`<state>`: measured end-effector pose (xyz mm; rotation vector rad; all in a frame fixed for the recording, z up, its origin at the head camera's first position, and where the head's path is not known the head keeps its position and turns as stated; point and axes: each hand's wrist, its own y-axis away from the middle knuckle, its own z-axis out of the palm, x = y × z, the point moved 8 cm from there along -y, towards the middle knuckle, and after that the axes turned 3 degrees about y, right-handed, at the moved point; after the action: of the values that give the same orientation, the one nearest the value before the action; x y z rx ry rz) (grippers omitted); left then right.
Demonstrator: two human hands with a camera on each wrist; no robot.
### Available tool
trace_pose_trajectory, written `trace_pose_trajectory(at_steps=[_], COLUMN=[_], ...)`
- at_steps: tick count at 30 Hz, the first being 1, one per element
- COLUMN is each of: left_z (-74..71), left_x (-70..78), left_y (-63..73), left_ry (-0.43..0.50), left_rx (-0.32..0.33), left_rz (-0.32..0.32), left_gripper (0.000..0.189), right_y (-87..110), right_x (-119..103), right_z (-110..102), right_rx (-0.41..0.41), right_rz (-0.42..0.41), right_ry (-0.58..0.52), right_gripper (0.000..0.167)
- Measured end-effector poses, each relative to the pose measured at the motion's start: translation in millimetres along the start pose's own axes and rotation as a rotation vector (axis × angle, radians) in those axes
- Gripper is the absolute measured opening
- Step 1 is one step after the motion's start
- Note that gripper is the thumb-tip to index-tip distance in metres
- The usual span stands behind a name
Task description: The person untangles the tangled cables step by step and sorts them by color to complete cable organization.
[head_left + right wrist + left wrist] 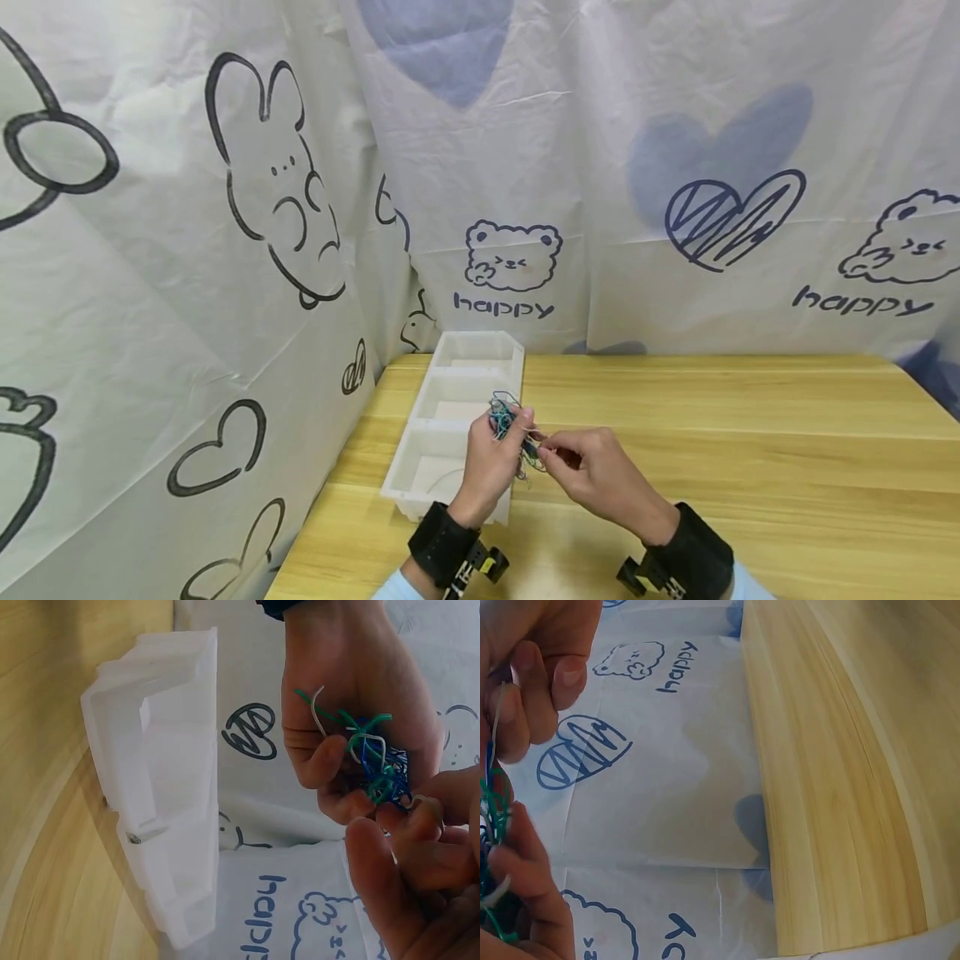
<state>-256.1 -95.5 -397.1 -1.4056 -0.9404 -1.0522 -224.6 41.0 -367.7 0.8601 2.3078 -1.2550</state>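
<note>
A tangled bundle of thin wires (502, 419), green, blue and white, is gripped in my left hand (491, 461) above the tray's right edge. In the right wrist view, loose ends of the wires (367, 754) stick out over the palm. Just to the right, my right hand (603, 477) pinches a pale strand (498, 712) drawn from the bundle. A white tray (402, 454) with three compartments stands below and behind the left hand. One thin pale strand (444, 478) lies in its nearest compartment.
The tray stands on a wood-grain table (720, 417). A white cloth (585, 167) printed with hearts and bears hangs behind the table, and more cloth closes off the left side. Each wrist wears a black band (693, 550) with a small camera.
</note>
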Motion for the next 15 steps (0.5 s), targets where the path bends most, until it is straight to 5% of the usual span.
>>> trace_pose_trajectory(at_steps=[15], left_z=[-11.8], left_x=[7.5], left_y=[3.2], left_ry=[0.012], left_rx=[0.108], left_rz=[0.071], left_gripper=[0.033], right_y=[5.0], right_x=[-4.0], right_z=[-5.4], right_rx=[0.031], right_rz=[0.021], right_ry=[-0.099], right_gripper=[0.016])
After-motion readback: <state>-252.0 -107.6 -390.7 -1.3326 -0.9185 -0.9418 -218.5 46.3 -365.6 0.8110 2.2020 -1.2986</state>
